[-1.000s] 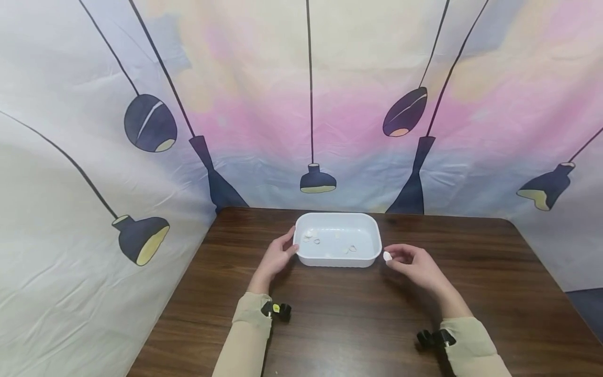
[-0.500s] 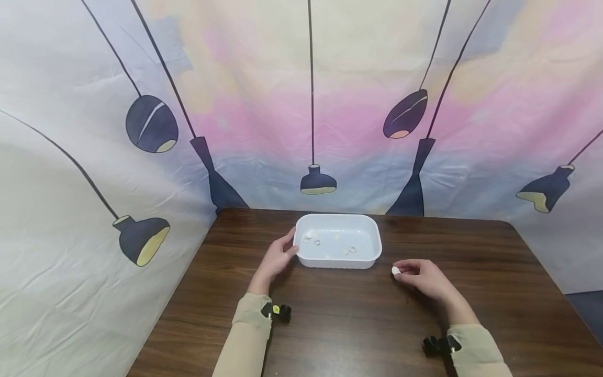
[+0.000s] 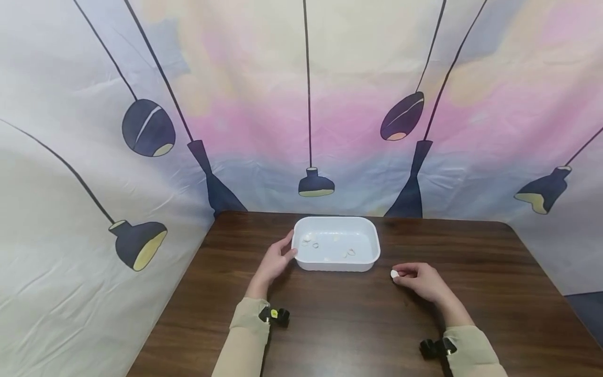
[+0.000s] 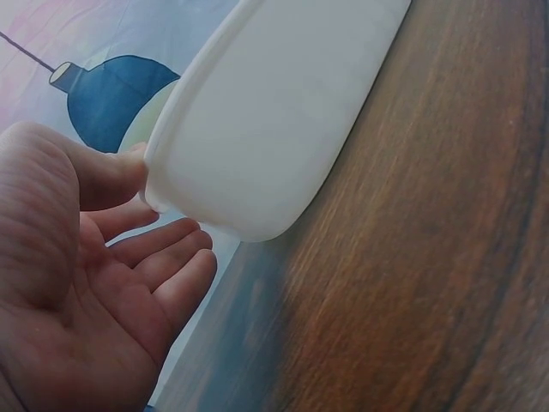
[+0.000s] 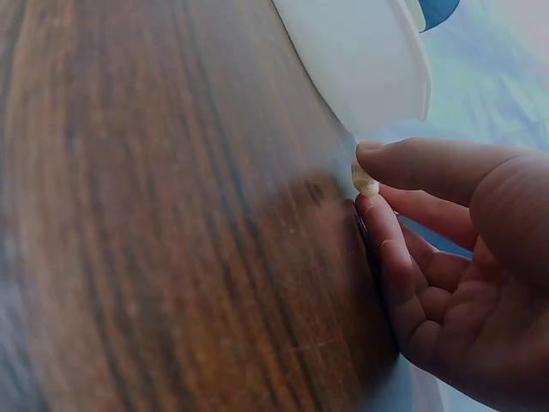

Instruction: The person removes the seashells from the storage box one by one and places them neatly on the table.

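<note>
The tray (image 3: pixel 335 266) looks like moulded plastic, smooth throughout; its inside catches small glints, while its outer wall reads nearly matt in the left wrist view; the table (image 3: pixel 348 324) shows a wood-grain surface, smooth and satiny, with a soft sheen towards its near edge; the backdrop (image 3: pixel 264 78) is printed cloth, matt and creased; both sleeves (image 3: pixel 242 335) are matt cloth, slightly wrinkled; the wrist cameras (image 3: pixel 281 317) look like black plastic; the small pale piece (image 5: pixel 364 178) has a faintly glossy, streaked surface; its material is unclear.
</note>
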The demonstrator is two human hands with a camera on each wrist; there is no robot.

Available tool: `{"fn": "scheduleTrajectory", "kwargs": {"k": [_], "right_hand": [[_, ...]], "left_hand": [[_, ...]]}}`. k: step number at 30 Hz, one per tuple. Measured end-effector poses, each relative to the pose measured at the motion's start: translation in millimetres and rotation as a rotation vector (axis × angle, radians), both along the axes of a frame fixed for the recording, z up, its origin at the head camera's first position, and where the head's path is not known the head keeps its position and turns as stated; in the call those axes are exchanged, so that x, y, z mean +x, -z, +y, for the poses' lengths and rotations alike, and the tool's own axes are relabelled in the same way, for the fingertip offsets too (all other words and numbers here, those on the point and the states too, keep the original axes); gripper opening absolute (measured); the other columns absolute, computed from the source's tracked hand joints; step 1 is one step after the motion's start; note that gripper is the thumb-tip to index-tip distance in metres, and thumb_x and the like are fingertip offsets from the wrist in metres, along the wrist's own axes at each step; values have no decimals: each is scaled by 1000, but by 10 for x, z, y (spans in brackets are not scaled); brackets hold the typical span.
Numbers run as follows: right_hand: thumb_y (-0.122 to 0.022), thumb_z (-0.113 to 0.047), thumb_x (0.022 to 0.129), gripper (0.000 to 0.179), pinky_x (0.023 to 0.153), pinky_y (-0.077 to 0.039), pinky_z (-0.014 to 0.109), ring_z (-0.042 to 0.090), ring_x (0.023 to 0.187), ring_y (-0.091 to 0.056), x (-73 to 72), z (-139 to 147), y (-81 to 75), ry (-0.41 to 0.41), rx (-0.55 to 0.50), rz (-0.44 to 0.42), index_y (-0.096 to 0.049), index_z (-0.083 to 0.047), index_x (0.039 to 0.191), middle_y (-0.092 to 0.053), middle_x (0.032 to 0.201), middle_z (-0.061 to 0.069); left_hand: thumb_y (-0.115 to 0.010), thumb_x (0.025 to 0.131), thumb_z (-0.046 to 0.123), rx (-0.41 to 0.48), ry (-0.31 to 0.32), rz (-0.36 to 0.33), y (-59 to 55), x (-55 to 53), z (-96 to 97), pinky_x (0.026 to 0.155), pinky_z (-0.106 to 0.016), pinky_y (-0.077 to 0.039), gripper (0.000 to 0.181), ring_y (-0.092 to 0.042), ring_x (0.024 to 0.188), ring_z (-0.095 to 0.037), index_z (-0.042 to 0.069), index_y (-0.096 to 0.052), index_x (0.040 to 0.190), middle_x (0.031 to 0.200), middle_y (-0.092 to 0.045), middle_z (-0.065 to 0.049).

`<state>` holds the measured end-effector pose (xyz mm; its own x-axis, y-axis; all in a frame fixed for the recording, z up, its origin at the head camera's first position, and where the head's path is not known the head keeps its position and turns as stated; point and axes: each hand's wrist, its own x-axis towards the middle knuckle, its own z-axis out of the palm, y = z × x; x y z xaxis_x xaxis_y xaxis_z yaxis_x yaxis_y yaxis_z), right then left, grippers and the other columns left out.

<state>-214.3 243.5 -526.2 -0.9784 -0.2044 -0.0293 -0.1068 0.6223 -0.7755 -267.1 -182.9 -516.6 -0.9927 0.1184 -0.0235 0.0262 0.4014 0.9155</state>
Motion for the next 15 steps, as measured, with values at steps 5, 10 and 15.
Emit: {"fn": "scheduleTrajectory", "kwargs": {"k": [5,10,15], "right_hand": [[-85,-20,93,35,77,-56,27,14,88,-70,26,-8,0,14,19,-4,-78,1,120,-78,101,4],[-85,-19,92,35,75,-56,27,15,87,-70,19,-9,8,20,13,-5,-79,1,119,-78,100,4],[-85,-18,91,35,74,-55,27,15,87,-69,2,-22,12,22,1,-10,-78,2,119,-77,99,3]], "left_hand": [[-62,108,17,3,4,-4,16,4,7,127,-55,-29,61,-34,158,-31,12,-41,165,171,-38,-5],[-62,108,16,12,7,9,13,-6,16,127,-52,-30,61,-35,158,-30,11,-41,165,171,-38,-4],[-62,108,15,10,1,18,6,-2,4,128,-53,-29,61,-34,158,-30,12,-42,165,170,-39,-4]]}}
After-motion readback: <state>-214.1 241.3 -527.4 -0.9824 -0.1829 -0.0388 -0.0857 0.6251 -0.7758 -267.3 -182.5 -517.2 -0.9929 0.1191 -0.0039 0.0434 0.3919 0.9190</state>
